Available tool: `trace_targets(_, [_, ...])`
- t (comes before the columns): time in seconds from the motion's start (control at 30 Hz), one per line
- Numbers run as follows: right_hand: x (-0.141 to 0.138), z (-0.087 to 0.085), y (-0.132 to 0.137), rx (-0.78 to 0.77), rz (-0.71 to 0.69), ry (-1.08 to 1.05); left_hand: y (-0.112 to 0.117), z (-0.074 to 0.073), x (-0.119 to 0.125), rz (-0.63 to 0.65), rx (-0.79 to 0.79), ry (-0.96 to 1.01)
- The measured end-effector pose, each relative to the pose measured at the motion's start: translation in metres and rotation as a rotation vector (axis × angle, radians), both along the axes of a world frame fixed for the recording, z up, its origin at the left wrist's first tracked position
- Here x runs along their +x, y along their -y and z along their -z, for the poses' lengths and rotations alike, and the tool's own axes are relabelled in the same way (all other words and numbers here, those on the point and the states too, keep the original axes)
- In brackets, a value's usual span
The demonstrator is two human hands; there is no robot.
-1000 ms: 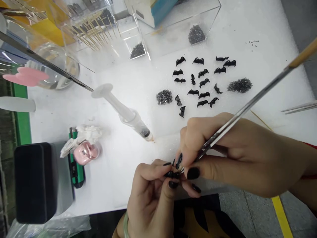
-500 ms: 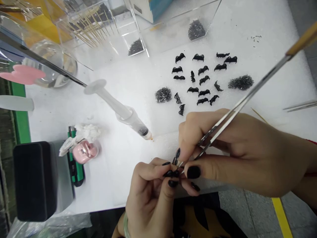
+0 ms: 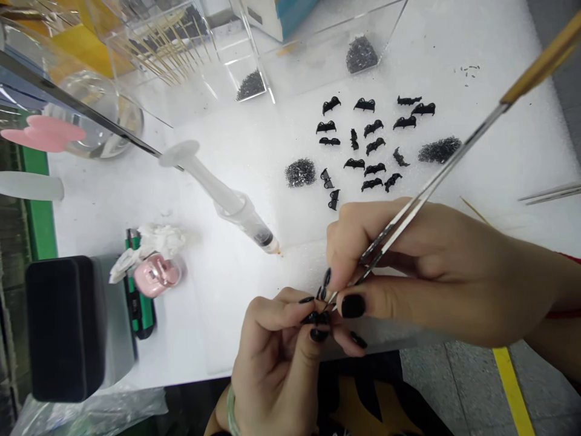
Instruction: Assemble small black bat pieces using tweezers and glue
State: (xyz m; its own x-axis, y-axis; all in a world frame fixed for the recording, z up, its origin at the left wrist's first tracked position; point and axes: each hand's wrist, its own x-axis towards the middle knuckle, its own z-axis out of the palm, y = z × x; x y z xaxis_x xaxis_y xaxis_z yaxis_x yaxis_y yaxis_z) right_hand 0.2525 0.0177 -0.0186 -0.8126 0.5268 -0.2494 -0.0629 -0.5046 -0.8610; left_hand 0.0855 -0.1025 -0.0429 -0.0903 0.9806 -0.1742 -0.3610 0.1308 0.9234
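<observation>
My left hand [image 3: 281,345] pinches a small black plastic part [image 3: 315,317] between thumb and fingertips, close to the table's front edge. In my right hand [image 3: 422,272] is a pair of long metal tweezers [image 3: 408,212] with a brownish upper end. The tweezer tips reach the small part; whether they hold a tiny piece there is too small to tell. Beyond my hands, several similar black parts [image 3: 374,145] with two loops each lie spread on the white surface. Two piles of tiny dark bits, a left pile [image 3: 300,173] and a right pile [image 3: 439,150], flank them.
A syringe [image 3: 227,203] lies left of my hands. Farther left are a pink case [image 3: 157,275], a green cutter [image 3: 143,312], crumpled tissue [image 3: 161,240] and a black box [image 3: 66,330]. Clear trays [image 3: 267,85] stand at the back. More tweezers [image 3: 551,194] lie at right.
The tweezers have tilted slightly, their upper end shifting left and down. My right wrist has moved up a little. My left hand still pinches the black part.
</observation>
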Motion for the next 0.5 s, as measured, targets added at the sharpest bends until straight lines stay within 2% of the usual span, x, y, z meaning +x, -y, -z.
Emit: trace_targets(0.5, [-0.0009,-0.0005,0.0006,-0.018,0.010,-0.021,0.0043,0.0013,0.0008,0.004,0.011,-0.001])
